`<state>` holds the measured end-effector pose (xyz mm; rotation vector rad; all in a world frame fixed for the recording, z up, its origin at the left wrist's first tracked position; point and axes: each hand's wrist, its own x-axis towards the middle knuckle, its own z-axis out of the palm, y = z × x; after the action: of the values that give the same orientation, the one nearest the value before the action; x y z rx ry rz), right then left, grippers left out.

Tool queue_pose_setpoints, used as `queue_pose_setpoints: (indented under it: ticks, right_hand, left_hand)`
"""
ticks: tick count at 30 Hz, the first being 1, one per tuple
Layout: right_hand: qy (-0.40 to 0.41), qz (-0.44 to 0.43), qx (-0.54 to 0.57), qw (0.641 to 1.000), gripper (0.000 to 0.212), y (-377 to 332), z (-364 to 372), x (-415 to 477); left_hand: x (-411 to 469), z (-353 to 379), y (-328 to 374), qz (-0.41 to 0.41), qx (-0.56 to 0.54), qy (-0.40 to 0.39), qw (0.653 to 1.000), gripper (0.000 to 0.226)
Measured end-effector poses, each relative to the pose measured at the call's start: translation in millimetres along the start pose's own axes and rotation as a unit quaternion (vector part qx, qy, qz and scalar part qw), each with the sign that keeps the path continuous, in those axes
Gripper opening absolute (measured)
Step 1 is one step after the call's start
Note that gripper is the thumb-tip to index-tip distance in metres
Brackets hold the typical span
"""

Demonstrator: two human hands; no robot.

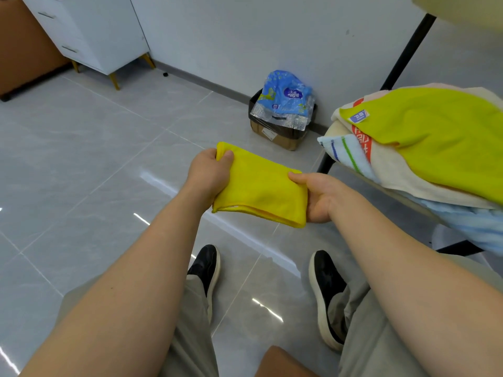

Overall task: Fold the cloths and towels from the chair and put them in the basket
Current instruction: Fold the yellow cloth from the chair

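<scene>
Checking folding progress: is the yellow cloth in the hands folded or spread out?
Folded. The yellow cloth shows doubled layers along its near edge, held between the left hand and right hand.

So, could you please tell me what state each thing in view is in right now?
yellow cloth: folded, held in the air at both ends.
left grip: pinches the cloth's left end.
right grip: holds its right end, thumb on top.
lime-green cloth: unfolded, lying on the cream towel.
striped towel: unfolded, under the cream towel.
cabinet drawers: shut.
cardboard box: open, blue packet sticking out.
</scene>
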<state>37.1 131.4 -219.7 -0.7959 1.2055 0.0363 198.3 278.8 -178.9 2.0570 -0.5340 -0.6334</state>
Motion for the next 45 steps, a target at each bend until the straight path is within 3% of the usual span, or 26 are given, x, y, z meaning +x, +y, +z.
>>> queue_pose_setpoints:
  ticks: [2, 5, 9, 15, 20, 23, 26, 32, 35, 37, 39, 42, 45]
  right_hand:
    - [0.006, -0.029, 0.021, 0.999, 0.036, 0, 5, -1]
    - [0.028, -0.075, 0.037, 0.996, 0.051, -1, 11, 0]
    - [0.148, -0.184, -0.060, 0.970, 0.076, -4, 15, -3]
    - [0.242, -0.331, -0.113, 0.905, 0.058, -12, 10, -14]
    - [0.208, -0.296, -0.119, 0.925, 0.059, -19, 6, -18]
    - [0.156, -0.263, -0.094, 0.947, 0.059, -22, 3, -25]
    - [0.123, -0.275, -0.103, 0.948, 0.049, -24, -2, -30]
    - [0.195, -0.435, -0.276, 0.834, 0.041, -33, -11, -38]
    - [0.128, -0.444, -0.307, 0.832, 0.039, -43, -20, -47]
    - [0.055, -0.428, -0.345, 0.833, 0.039, -44, -24, -50]
    - [-0.002, -0.409, -0.382, 0.829, 0.035, -41, -24, -51]
    - [-0.028, -0.404, -0.462, 0.789, 0.033, -36, -20, -52]
    - [-0.012, -0.388, -0.516, 0.764, 0.046, -36, -18, -58]
  left_hand:
    - [0, 3, -1, 0.004, 0.000, 0.002, 1.000, 0.029]
    - [1, 7, -4, 0.003, 0.001, 0.012, 1.000, 0.031]
    - [1, 9, -4, -0.003, -0.014, 0.016, 1.000, 0.035]
    - [-4, 17, -1, 0.033, -0.035, 0.027, 0.999, 0.035]
    - [-5, 21, 1, 0.043, -0.053, 0.063, 0.996, 0.029]
    - [-2, 19, 0, 0.000, -0.094, 0.047, 0.994, 0.020]
    - [-3, 14, 5, -0.069, -0.198, 0.003, 0.978, 0.028]
    - [-7, 0, 19, -0.154, -0.373, -0.165, 0.900, 0.039]
    - [-4, -14, 16, -0.165, -0.380, -0.272, 0.869, 0.060]
    - [-2, -18, 11, -0.183, -0.340, -0.386, 0.838, 0.089]
    - [-6, -13, 9, -0.189, -0.291, -0.471, 0.811, 0.098]
    - [-18, 7, 10, -0.159, -0.203, -0.489, 0.833, 0.085]
    - [-25, 23, 9, -0.140, -0.119, -0.464, 0.867, 0.071]
